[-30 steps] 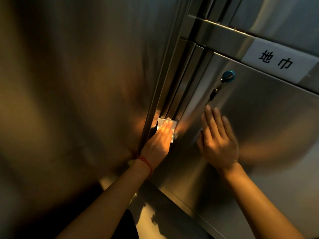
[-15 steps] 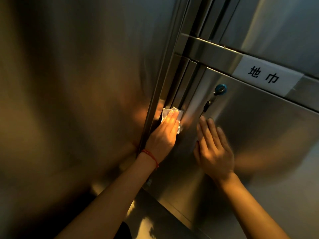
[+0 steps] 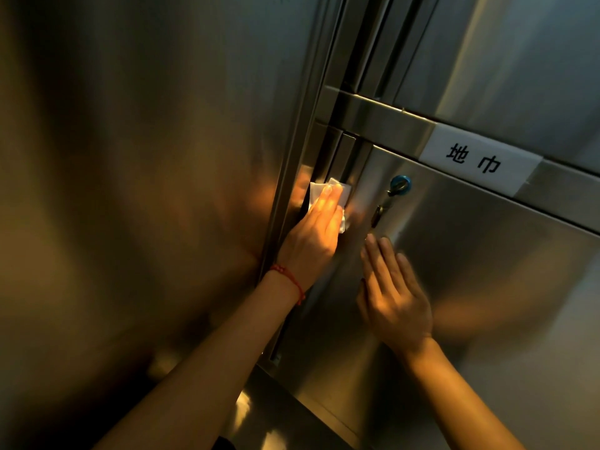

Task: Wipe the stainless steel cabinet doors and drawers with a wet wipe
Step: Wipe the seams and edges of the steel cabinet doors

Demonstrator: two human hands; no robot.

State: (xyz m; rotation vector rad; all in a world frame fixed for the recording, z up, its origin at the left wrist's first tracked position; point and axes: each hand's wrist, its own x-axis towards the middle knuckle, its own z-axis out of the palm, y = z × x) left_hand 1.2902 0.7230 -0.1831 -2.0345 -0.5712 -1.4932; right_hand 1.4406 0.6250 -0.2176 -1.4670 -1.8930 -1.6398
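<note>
Watching the feed: left hand (image 3: 313,237) has its fingers together, flat, pressing the folded white wet wipe (image 3: 328,198) onto the left edge of the brushed stainless steel cabinet door (image 3: 487,271) — right by the seam. Right hand (image 3: 394,295) rests flat on the door, fingers slightly apart, empty. My guess — most of the panels are left to wipe.
</note>
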